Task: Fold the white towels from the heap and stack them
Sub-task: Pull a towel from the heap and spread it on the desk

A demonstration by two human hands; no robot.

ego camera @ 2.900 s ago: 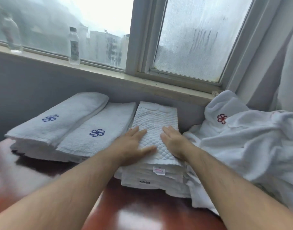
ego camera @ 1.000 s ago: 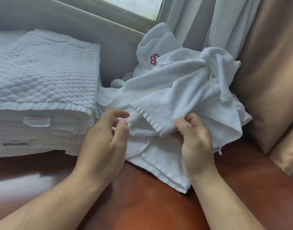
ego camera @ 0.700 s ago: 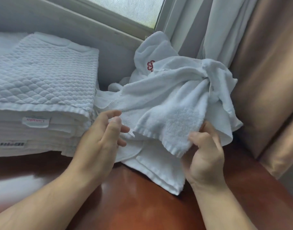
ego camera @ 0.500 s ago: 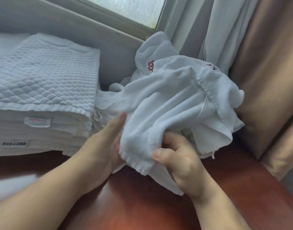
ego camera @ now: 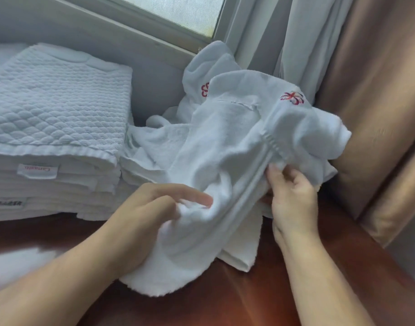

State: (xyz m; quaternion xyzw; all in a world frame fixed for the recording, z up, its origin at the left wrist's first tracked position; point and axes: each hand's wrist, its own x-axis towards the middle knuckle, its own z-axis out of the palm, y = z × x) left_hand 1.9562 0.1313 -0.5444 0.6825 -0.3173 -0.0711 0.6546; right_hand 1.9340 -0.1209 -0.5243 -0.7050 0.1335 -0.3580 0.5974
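Currently on one white towel (ego camera: 225, 156), just right of the folded stack (ego camera: 56, 109) and draped over the front of the heap (ego camera: 201, 67). My left hand (ego camera: 140, 222) has a bunch of the cloth clenched in it, with the forefinger (ego camera: 192, 195) lying out along the fabric. My right hand (ego camera: 293, 198) pinches the towel's ribbed band (ego camera: 267, 147) between thumb and fingertips.

Reason for the split grip, as I read it: left anchors the bulk so it doesn't slump back into the heap, right works along the band to find an edge or corner. The towel is crumpled and no clean corner shows, so I'd call this the untangle step, with folding not begun on this one.

The towel's lower end lies on the tabletop (ego camera: 225, 302), right of the stack and nearer to me. A flower emblem (ego camera: 292, 98) shows high on the cloth, far right of the stack.

Containers: none in view — no basket, no bin. The stack does that job: several quilted white towels folded flat, edges roughly aligned, labels (ego camera: 37, 171) facing me. The heap sits right of the stack, wedged against the curtain (ego camera: 378, 114). I expect this one to go on the stack or beside it once it's folded.
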